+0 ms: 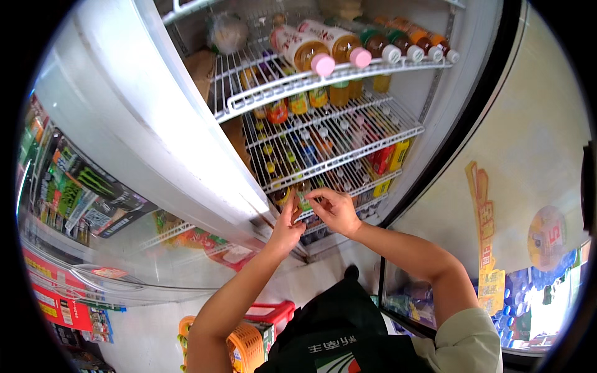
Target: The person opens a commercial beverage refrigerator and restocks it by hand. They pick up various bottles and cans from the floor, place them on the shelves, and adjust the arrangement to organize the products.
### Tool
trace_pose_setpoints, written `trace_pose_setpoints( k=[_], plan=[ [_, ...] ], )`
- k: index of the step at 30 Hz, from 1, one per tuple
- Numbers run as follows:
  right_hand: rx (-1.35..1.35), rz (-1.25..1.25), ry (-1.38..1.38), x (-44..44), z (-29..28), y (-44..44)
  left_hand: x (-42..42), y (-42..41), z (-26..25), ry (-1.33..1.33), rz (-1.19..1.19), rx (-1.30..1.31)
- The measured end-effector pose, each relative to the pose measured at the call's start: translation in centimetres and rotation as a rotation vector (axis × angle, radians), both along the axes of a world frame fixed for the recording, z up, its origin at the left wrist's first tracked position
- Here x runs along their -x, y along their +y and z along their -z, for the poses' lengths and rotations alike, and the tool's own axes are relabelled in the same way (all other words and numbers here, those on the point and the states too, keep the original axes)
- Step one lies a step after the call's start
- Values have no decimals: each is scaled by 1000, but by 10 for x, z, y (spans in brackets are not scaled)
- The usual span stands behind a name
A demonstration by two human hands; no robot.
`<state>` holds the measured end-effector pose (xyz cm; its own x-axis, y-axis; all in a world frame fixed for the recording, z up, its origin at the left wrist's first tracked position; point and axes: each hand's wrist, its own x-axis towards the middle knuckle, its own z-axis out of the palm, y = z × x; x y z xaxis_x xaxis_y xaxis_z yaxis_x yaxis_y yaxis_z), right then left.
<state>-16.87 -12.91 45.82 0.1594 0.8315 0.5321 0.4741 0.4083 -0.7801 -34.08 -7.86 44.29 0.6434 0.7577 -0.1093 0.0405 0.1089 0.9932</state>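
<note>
Both my hands are raised close together in front of the lower shelves of an upright drinks fridge. My left hand (288, 228) is on the left, fingers loosely extended, with nothing visible in it. Facing it, my right hand (336, 212) has curled fingers, a gap between thumb and forefinger, and nothing visible in it. Just beyond the fingertips, a bottle with a green label (303, 201) is partly hidden. A dark bottle with a yellow label (281, 196) is beside it. Above the hands, a white wire shelf (336, 158) crosses the cabinet, with bottle caps showing through from below.
Pink-capped bottles (322, 63) and white-capped bottles (391, 53) lie along the upper wire shelf (289, 88). A glass fridge door (513, 186) is swung out to the right. On the left is a white fridge frame (186, 121). An orange basket (247, 347) is on the floor.
</note>
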Motion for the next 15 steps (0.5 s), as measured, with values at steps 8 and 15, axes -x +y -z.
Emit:
trace_pose_setpoints(
  k=[8,15],
  plan=[
    [-427,-76,103,-16,-184,-3,-8,-16,-234,-112,121,-510],
    [-685,-170,192,-17,-341,44,-36,15,-386,-380,-200,-955]
  ],
)
